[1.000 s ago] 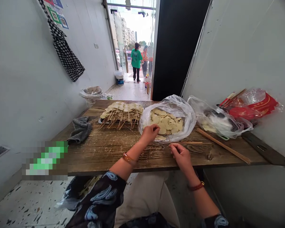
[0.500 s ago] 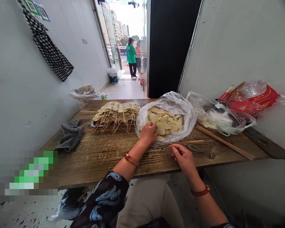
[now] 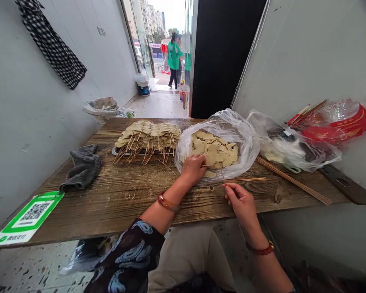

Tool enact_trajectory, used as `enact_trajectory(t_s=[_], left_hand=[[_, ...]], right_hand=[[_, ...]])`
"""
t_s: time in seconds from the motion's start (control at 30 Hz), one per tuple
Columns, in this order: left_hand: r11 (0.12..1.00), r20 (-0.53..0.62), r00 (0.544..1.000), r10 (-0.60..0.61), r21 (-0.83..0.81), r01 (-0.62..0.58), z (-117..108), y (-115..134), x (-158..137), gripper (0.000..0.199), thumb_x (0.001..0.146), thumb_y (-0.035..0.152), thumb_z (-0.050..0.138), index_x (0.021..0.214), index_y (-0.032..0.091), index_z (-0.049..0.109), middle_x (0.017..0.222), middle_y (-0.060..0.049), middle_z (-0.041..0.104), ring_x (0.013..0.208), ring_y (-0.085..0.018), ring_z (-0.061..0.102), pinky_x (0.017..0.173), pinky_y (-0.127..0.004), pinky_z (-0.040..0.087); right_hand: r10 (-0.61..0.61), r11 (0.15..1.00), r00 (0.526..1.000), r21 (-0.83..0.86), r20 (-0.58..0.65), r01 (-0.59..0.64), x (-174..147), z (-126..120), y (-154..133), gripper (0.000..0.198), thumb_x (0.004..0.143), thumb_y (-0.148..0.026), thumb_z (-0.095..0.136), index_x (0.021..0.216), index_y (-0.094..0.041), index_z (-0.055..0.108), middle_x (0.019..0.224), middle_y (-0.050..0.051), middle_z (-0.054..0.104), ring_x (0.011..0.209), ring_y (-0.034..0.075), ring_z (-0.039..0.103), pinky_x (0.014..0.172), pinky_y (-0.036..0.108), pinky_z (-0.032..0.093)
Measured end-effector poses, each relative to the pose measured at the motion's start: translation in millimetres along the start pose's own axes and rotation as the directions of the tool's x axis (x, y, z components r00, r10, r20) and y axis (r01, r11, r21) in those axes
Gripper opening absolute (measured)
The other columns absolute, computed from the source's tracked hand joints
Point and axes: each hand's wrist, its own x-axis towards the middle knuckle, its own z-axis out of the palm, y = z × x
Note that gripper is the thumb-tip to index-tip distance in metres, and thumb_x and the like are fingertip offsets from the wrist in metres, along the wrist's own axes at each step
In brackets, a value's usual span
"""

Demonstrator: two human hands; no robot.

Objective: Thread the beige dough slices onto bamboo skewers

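My left hand [image 3: 194, 167] reaches into the front of an open clear plastic bag [image 3: 246, 140]. Its fingers are closed at the edge of a thin pale slice [image 3: 211, 165], which looks like potato. More round slices [image 3: 216, 150] lie heaped in the bag. Just right of it, my right hand [image 3: 239, 198] pinches a thin wooden skewer [image 3: 223, 176], its point slanting up toward the bag. Left of the bag, loaded skewers of slices [image 3: 151, 134] are stacked on a metal tray [image 3: 117, 151], their bare sticks toward me.
On the wooden table [image 3: 134, 203] lie a grey cloth [image 3: 82, 167], a green payment-code card [image 3: 30, 215] and loose skewers [image 3: 295, 181]. Plastic bags [image 3: 295, 146] and red packaging [image 3: 341, 126] sit at the right. A person in green [image 3: 173, 57] is beyond the doorway.
My view has tilted down slightly. My left hand has stayed at the bag's front, with a slice now showing at its fingertips. My right hand still holds the skewer beside the bag.
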Motion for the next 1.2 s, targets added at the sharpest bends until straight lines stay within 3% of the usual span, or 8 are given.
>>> enact_trajectory(t_s=[0.17, 0.3, 0.43, 0.67, 0.77, 0.87, 1.03, 1.2], left_hand=[[0.919, -0.004, 0.999, -0.035, -0.393, 0.031, -5.1, -7.1, 3.8, 0.019, 0.078, 0.025, 0.053, 0.069, 0.015, 0.066, 0.066, 0.001, 0.057, 0.067, -0.012, 0.050, 0.063, -0.022, 0.039], [0.861, -0.003, 0.999, -0.047, -0.506, 0.039, -6.9, -11.9, 4.3, 0.022, 0.078, 0.026, 0.052, 0.076, 0.014, 0.069, 0.064, 0.002, 0.061, 0.065, -0.011, 0.051, 0.062, -0.020, 0.040], [0.897, 0.007, 0.996, -0.090, -0.434, 0.084, -3.6, -12.4, 2.8, 0.027, 0.077, 0.023, 0.054, 0.097, 0.016, 0.070, 0.081, -0.002, 0.069, 0.072, -0.014, 0.057, 0.069, -0.024, 0.044], [0.993, -0.109, 0.993, 0.033, -0.108, -0.045, -1.6, -8.9, -0.9, 0.017, 0.079, 0.019, 0.053, 0.085, 0.020, 0.069, 0.101, -0.006, 0.062, 0.095, -0.017, 0.056, 0.085, -0.029, 0.043], [0.996, -0.171, 0.985, 0.035, -0.078, -0.049, -1.6, -8.2, -0.1, 0.014, 0.076, 0.015, 0.055, 0.079, 0.019, 0.068, 0.097, -0.006, 0.061, 0.096, -0.018, 0.054, 0.088, -0.030, 0.042], [0.984, -0.194, 0.980, -0.039, -0.178, 0.004, -1.2, -9.0, 2.7, 0.009, 0.073, 0.014, 0.056, 0.073, 0.017, 0.065, 0.082, -0.004, 0.060, 0.082, -0.015, 0.054, 0.077, -0.027, 0.043], [0.850, -0.149, 0.970, -0.193, -0.519, 0.089, -2.8, -11.0, 7.0, 0.005, 0.069, 0.019, 0.061, 0.070, 0.014, 0.061, 0.068, 0.001, 0.054, 0.062, -0.009, 0.047, 0.059, -0.022, 0.038], [0.582, -0.008, 0.967, -0.254, -0.800, 0.146, -4.9, -11.3, 6.2, 0.015, 0.070, 0.028, 0.062, 0.072, 0.015, 0.056, 0.059, 0.004, 0.048, 0.053, -0.007, 0.041, 0.051, -0.020, 0.032]], right_hand=[[-0.023, 1.000, 1.000, -0.004, 0.019, 0.023, 0.1, 1.4, 0.1, 0.036, 0.082, -0.046, 0.055, 0.095, -0.015, 0.069, 0.061, 0.001, 0.058, 0.050, 0.011, 0.048, 0.045, 0.021, 0.039], [-0.016, 0.999, 1.000, 0.028, 0.022, 0.016, 4.7, 4.5, -2.3, 0.038, 0.081, -0.046, 0.056, 0.097, -0.015, 0.069, 0.061, 0.001, 0.060, 0.048, 0.010, 0.048, 0.043, 0.021, 0.039], [-0.041, 0.999, 0.997, 0.016, 0.058, 0.040, 14.2, 11.5, -3.0, 0.037, 0.081, -0.046, 0.057, 0.095, -0.014, 0.070, 0.063, 0.002, 0.061, 0.050, 0.012, 0.050, 0.044, 0.021, 0.039], [-0.060, 0.998, 0.997, -0.034, 0.042, 0.062, 16.9, 16.3, 1.7, 0.032, 0.082, -0.043, 0.055, 0.091, -0.016, 0.070, 0.066, 0.002, 0.063, 0.053, 0.013, 0.053, 0.047, 0.022, 0.040], [-0.073, 0.996, 0.996, -0.048, 0.052, 0.076, 14.7, 14.7, 0.5, 0.033, 0.083, -0.043, 0.054, 0.093, -0.016, 0.070, 0.065, 0.002, 0.063, 0.053, 0.013, 0.053, 0.048, 0.022, 0.041], [-0.106, 0.992, 0.993, -0.055, 0.058, 0.110, 13.9, 14.1, -1.1, 0.032, 0.084, -0.041, 0.053, 0.095, -0.016, 0.070, 0.067, 0.003, 0.064, 0.056, 0.014, 0.055, 0.050, 0.023, 0.042], [-0.120, 0.991, 0.992, -0.057, 0.044, 0.123, 14.3, 14.0, -0.2, 0.031, 0.085, -0.041, 0.052, 0.092, -0.016, 0.069, 0.068, 0.003, 0.065, 0.058, 0.014, 0.055, 0.051, 0.023, 0.042], [-0.098, 0.994, 0.994, -0.050, 0.047, 0.100, 14.0, 13.7, 0.9, 0.033, 0.085, -0.042, 0.052, 0.095, -0.016, 0.069, 0.063, 0.001, 0.061, 0.051, 0.012, 0.051, 0.047, 0.022, 0.040]])
